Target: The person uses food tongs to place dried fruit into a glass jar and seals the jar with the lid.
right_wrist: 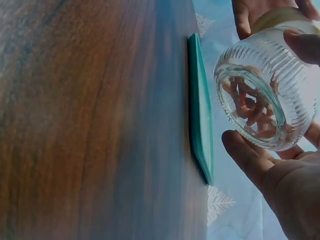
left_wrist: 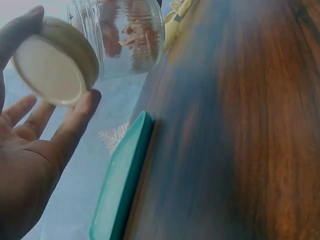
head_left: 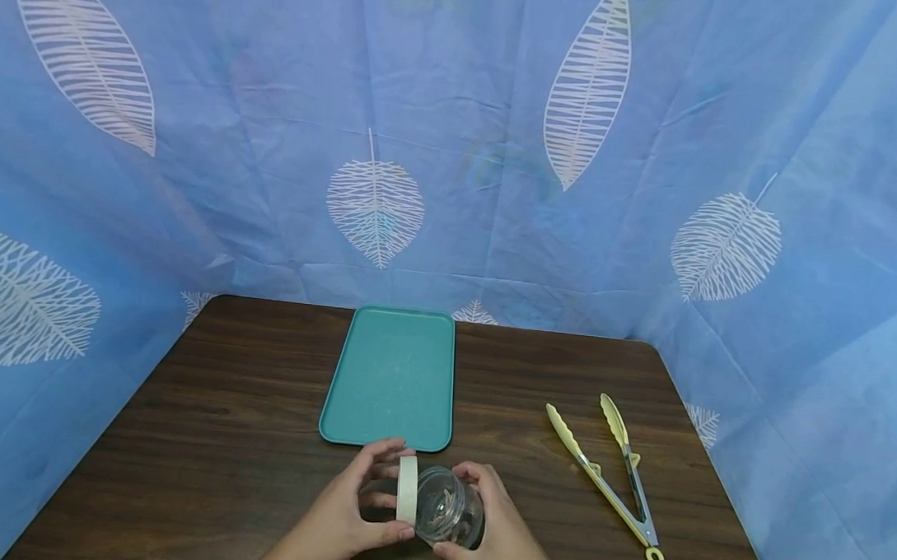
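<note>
My left hand pinches the rim of a round cream lid between thumb and fingers. In my right hand is a clear glass jar with ribbed sides, its fingers and thumb curled round the body. The jar lies tilted on its side above the table, mouth toward the left, and the lid stands right at that mouth. A few small tan pieces show through the glass; their kind I cannot tell. The lid's flat pale face looks at the left wrist camera.
A teal rectangular tray lies on the dark wooden table, just beyond my hands. To the right rest spread tongs with pale yellow tips and a hanging ring. A blue curtain with white leaf prints surrounds the table's far and side edges.
</note>
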`<act>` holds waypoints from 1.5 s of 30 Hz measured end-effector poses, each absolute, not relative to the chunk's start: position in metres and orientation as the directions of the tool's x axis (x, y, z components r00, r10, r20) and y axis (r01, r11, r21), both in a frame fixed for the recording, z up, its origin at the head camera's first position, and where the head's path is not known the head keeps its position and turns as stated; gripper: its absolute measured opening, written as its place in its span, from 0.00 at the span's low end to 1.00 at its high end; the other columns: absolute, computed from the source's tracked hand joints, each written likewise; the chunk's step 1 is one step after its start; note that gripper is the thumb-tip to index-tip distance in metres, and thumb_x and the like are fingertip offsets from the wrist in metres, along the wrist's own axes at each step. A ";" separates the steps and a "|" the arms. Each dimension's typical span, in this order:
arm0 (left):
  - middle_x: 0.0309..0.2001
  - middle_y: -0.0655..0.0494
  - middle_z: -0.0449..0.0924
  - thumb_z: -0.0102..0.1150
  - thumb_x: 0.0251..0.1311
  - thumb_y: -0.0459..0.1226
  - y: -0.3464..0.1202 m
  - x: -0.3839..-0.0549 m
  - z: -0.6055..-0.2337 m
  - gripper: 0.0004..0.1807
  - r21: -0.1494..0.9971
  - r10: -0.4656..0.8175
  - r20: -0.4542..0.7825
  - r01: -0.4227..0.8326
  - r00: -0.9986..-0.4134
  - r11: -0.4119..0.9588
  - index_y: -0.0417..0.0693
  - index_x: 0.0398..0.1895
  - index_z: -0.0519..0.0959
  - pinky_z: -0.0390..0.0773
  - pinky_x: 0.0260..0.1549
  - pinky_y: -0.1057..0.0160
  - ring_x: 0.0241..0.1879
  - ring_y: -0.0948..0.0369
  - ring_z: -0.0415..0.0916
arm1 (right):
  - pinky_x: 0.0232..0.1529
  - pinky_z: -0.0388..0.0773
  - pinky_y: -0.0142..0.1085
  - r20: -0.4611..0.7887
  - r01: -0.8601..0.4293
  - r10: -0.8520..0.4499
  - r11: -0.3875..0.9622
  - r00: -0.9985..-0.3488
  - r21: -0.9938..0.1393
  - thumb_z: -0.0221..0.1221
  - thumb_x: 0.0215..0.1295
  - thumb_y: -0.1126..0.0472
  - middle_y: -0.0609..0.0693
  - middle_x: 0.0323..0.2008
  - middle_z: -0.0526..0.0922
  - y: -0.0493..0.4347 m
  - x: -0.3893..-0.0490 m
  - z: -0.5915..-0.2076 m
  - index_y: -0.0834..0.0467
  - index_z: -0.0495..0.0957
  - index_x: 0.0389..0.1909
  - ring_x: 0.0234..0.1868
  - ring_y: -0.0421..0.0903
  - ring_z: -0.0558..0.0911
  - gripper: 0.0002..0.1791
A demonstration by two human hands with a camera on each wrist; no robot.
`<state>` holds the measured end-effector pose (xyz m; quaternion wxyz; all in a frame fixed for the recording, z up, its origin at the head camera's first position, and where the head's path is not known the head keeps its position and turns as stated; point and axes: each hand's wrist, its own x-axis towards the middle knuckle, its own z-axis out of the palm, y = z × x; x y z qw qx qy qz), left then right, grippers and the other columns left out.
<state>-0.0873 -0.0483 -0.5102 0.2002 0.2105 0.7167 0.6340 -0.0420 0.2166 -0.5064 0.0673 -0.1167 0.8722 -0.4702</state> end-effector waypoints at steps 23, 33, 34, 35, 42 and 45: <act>0.70 0.50 0.75 0.80 0.63 0.44 -0.039 -0.094 -0.512 0.44 0.976 0.613 0.042 0.163 -0.789 0.143 0.63 0.81 0.69 0.86 0.56 0.66 0.57 0.67 0.79 | 0.58 0.83 0.39 0.210 -0.256 -0.147 0.544 -0.967 -0.799 0.85 0.52 0.55 0.46 0.63 0.75 0.202 -0.027 -0.502 0.47 0.75 0.72 0.60 0.39 0.76 0.46; 0.67 0.44 0.77 0.78 0.65 0.45 -0.036 -0.093 -0.515 0.40 0.978 0.610 0.056 0.166 -0.791 0.125 0.54 0.79 0.72 0.87 0.54 0.66 0.52 0.68 0.80 | 0.53 0.85 0.37 0.275 -0.316 -0.163 0.595 -0.948 -0.739 0.85 0.50 0.59 0.48 0.62 0.75 0.199 -0.027 -0.504 0.47 0.75 0.74 0.57 0.48 0.80 0.48; 0.67 0.44 0.77 0.78 0.65 0.45 -0.036 -0.092 -0.516 0.40 0.977 0.610 0.059 0.170 -0.790 0.127 0.53 0.79 0.72 0.87 0.54 0.66 0.52 0.68 0.80 | 0.52 0.86 0.37 0.293 -0.334 -0.169 0.603 -0.941 -0.725 0.85 0.50 0.60 0.48 0.62 0.75 0.200 -0.027 -0.504 0.47 0.75 0.74 0.57 0.47 0.80 0.48; 0.66 0.44 0.78 0.78 0.65 0.46 -0.035 -0.092 -0.516 0.40 0.977 0.610 0.057 0.170 -0.790 0.128 0.52 0.78 0.72 0.87 0.53 0.65 0.52 0.68 0.80 | 0.52 0.86 0.38 0.313 -0.353 -0.177 0.612 -0.933 -0.708 0.86 0.50 0.60 0.49 0.62 0.75 0.200 -0.027 -0.505 0.47 0.75 0.74 0.57 0.46 0.80 0.49; 0.68 0.47 0.77 0.82 0.61 0.43 -0.036 -0.093 -0.518 0.43 0.977 0.630 0.051 0.170 -0.775 0.130 0.57 0.78 0.72 0.87 0.56 0.66 0.55 0.66 0.81 | 0.54 0.85 0.38 0.296 -0.355 -0.199 0.598 -0.934 -0.718 0.85 0.52 0.57 0.46 0.62 0.76 0.206 -0.027 -0.506 0.48 0.75 0.74 0.58 0.42 0.79 0.47; 0.72 0.49 0.75 0.82 0.60 0.46 -0.039 -0.094 -0.516 0.44 0.962 0.655 0.066 0.223 -0.753 0.159 0.62 0.79 0.71 0.87 0.54 0.64 0.57 0.65 0.79 | 0.57 0.85 0.38 0.287 -0.367 -0.228 0.583 -0.930 -0.725 0.84 0.55 0.54 0.47 0.62 0.76 0.208 -0.028 -0.506 0.52 0.75 0.75 0.60 0.41 0.79 0.46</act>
